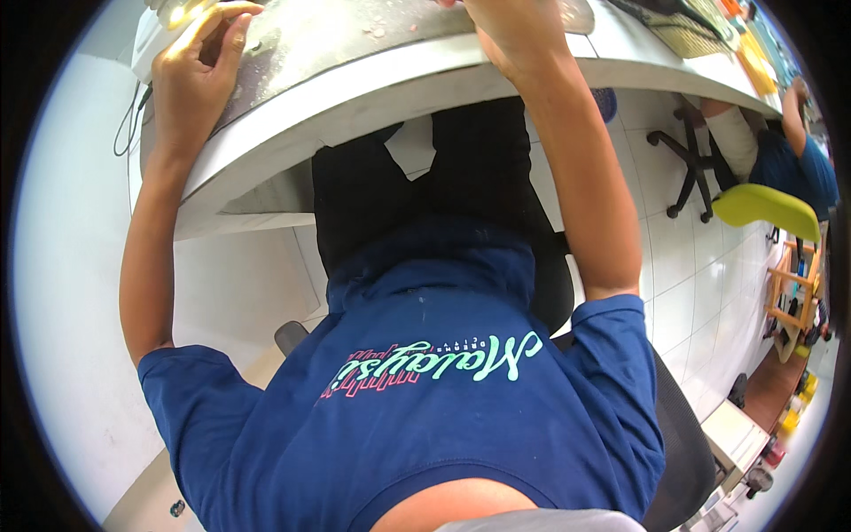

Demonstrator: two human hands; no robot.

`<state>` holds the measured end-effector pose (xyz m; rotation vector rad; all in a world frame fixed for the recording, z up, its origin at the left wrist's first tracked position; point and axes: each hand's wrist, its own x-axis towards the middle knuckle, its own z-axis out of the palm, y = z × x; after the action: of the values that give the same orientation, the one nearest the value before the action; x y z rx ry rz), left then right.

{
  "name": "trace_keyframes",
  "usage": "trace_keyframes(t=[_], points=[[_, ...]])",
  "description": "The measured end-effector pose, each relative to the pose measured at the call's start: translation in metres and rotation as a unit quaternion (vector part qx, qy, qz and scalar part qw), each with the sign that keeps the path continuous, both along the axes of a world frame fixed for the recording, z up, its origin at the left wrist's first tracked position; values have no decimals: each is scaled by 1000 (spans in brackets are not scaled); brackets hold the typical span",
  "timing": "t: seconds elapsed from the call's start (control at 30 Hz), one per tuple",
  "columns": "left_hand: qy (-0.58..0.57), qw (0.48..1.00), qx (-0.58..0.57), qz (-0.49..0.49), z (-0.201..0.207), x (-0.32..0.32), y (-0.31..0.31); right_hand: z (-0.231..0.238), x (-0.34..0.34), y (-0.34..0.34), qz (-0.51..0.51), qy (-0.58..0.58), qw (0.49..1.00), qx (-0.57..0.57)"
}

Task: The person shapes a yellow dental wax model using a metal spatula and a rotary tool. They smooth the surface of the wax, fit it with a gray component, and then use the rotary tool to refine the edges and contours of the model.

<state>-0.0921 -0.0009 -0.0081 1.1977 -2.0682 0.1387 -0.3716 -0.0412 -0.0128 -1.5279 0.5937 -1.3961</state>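
Note:
At the upper left, my left hand (197,78) is over the left end of a worktable (355,75). Its thumb and forefinger come together in a pinch, and whatever may be between them is too small to make out. My right hand (523,35) is at the table's near edge and cut by the picture's top, so its fingers hardly show. Between the hands lies a greyish mat (328,40) with small pale flakes scattered on it. A white device (152,44) with a bright lamp stands close beside my left hand.
A dark cable (133,120) hangs at the table's left end. Right of my right hand lies a woven basket-like tray (678,31). Farther right, another person in blue (793,168) sits near a lime-green chair back (767,210). A black wheeled chair base (691,164) stands on the tiles.

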Motion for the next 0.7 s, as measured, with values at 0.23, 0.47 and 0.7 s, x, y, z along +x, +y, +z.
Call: trace_keyframes(t=[0.23,0.47,0.7], points=[[13,999,-42,-3,-6,8,4,-5,8,-13,75,17,997,22],[-21,996,-82,-40,-7,6,3,-2,7,-17,61,155,986,-13],[-36,999,7,33,5,-9,15,-4,-4,-6,33,160,987,-4]])
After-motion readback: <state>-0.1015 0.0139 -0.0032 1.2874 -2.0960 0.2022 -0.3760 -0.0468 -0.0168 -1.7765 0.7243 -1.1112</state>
